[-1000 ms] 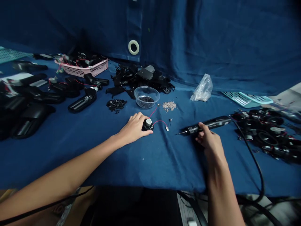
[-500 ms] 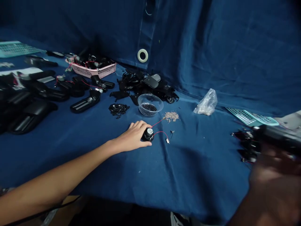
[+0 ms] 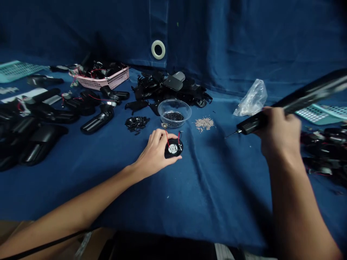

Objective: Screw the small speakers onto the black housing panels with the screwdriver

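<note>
My left hand (image 3: 157, 151) grips a round black housing with a small motor (image 3: 173, 148) and red wires, its silvery end turned toward me. At the right, my right hand (image 3: 282, 131) is wrapped round a black electric screwdriver (image 3: 255, 122), whose thin bit points left and down over the cloth. Just beyond my left hand stands a clear plastic bowl (image 3: 175, 112) holding small dark screws. A heap of silvery screws (image 3: 204, 124) lies on the cloth between bowl and screwdriver. Left of the bowl is a pile of small black parts (image 3: 137, 124).
Black plastic shells (image 3: 173, 83) are heaped behind the bowl. A pink basket (image 3: 116, 79) of wired parts and several black handle-shaped housings (image 3: 99, 117) fill the left. A clear plastic bag (image 3: 252, 98), a teal basket (image 3: 320, 115) and more motor parts (image 3: 328, 148) lie at the right.
My right hand has brought the screwdriver inward from the right edge. The motor housing in my left hand has been tilted, and its wires now stand up instead of trailing right.
</note>
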Available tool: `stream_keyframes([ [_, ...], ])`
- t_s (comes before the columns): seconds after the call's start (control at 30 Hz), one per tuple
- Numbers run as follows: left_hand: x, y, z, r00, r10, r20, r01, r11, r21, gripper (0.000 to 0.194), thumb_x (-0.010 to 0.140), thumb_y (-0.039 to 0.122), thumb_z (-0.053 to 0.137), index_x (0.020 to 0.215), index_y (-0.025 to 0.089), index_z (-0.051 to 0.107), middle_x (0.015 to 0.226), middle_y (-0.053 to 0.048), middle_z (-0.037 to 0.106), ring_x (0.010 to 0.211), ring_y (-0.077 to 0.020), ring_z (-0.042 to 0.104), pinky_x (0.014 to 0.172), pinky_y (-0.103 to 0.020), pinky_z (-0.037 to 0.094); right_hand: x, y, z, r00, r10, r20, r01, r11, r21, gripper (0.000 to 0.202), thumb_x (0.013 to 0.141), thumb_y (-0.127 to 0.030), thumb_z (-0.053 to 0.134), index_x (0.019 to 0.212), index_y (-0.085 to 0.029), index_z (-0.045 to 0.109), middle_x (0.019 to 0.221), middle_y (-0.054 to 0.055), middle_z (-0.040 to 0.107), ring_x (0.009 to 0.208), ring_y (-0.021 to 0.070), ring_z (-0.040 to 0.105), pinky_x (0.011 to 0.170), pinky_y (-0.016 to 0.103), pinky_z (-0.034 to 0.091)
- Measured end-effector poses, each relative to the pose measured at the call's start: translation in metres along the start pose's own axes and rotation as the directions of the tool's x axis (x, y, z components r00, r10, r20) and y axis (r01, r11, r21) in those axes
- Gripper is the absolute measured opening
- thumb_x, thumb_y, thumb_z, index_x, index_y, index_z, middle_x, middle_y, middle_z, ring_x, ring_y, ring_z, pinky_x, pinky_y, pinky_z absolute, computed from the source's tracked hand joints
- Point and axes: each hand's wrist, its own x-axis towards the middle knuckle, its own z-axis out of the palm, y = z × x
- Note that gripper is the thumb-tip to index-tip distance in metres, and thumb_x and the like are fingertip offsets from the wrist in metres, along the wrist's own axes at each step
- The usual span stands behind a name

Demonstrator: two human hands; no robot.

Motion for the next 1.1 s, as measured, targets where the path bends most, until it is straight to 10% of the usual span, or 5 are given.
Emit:
stream_keyframes([
  [0.17, 0.000, 0.014, -0.009, 0.993, 0.114, -0.028, -0.117, 0.975, -0.191, 0.056, 0.079, 0.030, 0.071, 0.129, 0.021, 0.046, 0.120, -0.009, 0.045, 0.118, -0.0207, 0.046, 0.107, -0.040, 0.039, 0.001, 0.030, 0.008, 0.943, 0.267, 0.201, -0.248, 0.962, -0.115, 0.065, 0.076, -0.052, 0.064, 0.109, 0.004, 0.059, 0.093, 0.023, 0.064, 0.060, 0.0147, 0.062, 0.052, 0.024, 0.051],
  [0.57, -0.006, 0.024, -0.005, 0.850, 0.142, 0.508, -0.033, 0.975, -0.218, 0.062, 0.081, 0.039, 0.069, 0.136, 0.027, 0.043, 0.133, -0.005, 0.052, 0.123, -0.0226, 0.045, 0.107, -0.041, 0.035, -0.009, 0.054, 0.014, 0.850, 0.332, 0.409, -0.021, 0.798, -0.603, 0.098, 0.083, -0.063, 0.053, 0.148, -0.003, 0.012, 0.067, 0.010, 0.063, 0.045, 0.0215, 0.060, 0.052, 0.033, 0.050],
  [0.8, 0.055, -0.056, -0.071, 0.941, -0.338, -0.018, 0.333, 0.916, 0.221, 0.037, 0.094, 0.038, 0.047, 0.128, 0.024, 0.050, 0.132, -0.005, 0.052, 0.125, -0.0190, 0.047, 0.109, -0.033, 0.034, -0.042, 0.040, -0.015, 0.970, -0.165, 0.181, 0.242, 0.746, -0.620, 0.054, 0.090, -0.051, 0.045, 0.128, -0.013, 0.053, 0.087, 0.015, 0.067, 0.084, 0.0320, 0.065, 0.075, 0.045, 0.048],
  [0.93, 0.113, -0.120, -0.088, 0.834, -0.547, -0.077, 0.545, 0.794, 0.269, 0.043, 0.080, 0.028, 0.067, 0.117, 0.008, 0.055, 0.130, -0.023, 0.051, 0.128, -0.0358, 0.042, 0.108, -0.051, 0.028, -0.099, 0.005, -0.014, 0.610, -0.680, 0.408, 0.759, 0.650, -0.051, 0.035, 0.091, -0.027, 0.050, 0.126, -0.027, 0.055, 0.116, 0.007, 0.062, 0.108, 0.0216, 0.059, 0.092, 0.039, 0.049],
  [1.1, 0.151, -0.143, -0.083, 0.717, -0.693, -0.078, 0.695, 0.702, 0.158, 0.042, 0.057, 0.021, 0.085, 0.086, 0.007, 0.059, 0.108, -0.024, 0.063, 0.123, -0.0424, 0.046, 0.104, -0.057, 0.028, -0.129, -0.011, 0.015, 0.277, -0.649, 0.708, 0.884, 0.460, 0.076, 0.043, 0.091, -0.024, 0.053, 0.134, -0.025, 0.050, 0.133, 0.007, 0.053, 0.129, 0.0246, 0.044, 0.106, 0.046, 0.040],
])
